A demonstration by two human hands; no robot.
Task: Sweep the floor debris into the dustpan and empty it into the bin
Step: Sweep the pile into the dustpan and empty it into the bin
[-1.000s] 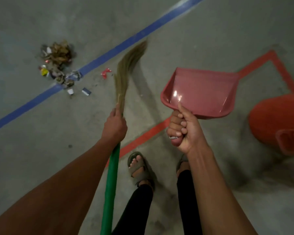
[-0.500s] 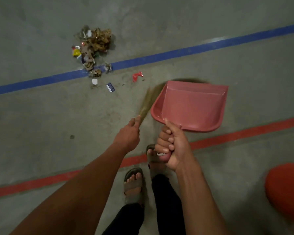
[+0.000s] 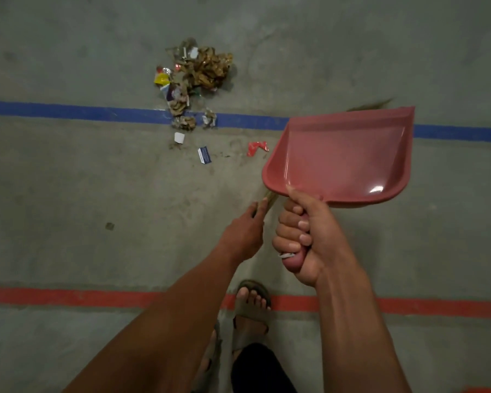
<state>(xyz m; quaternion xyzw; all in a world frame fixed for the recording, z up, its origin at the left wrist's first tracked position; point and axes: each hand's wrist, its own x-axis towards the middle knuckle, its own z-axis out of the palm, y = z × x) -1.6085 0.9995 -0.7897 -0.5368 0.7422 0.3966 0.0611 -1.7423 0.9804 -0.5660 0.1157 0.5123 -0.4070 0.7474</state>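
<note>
Our right hand [image 3: 304, 236] wraps the handle of the red dustpan [image 3: 343, 157], held empty off the floor, while our left hand [image 3: 245, 232] grips the broom [image 3: 270, 197], whose bristles run hidden behind the pan. Ahead and left of both hands lies the debris pile [image 3: 194, 80] across the blue line [image 3: 68, 111]. We judge these scraps light and flyaway, so short strokes suit, with the stiff pan's lip pressed flat.
</note>
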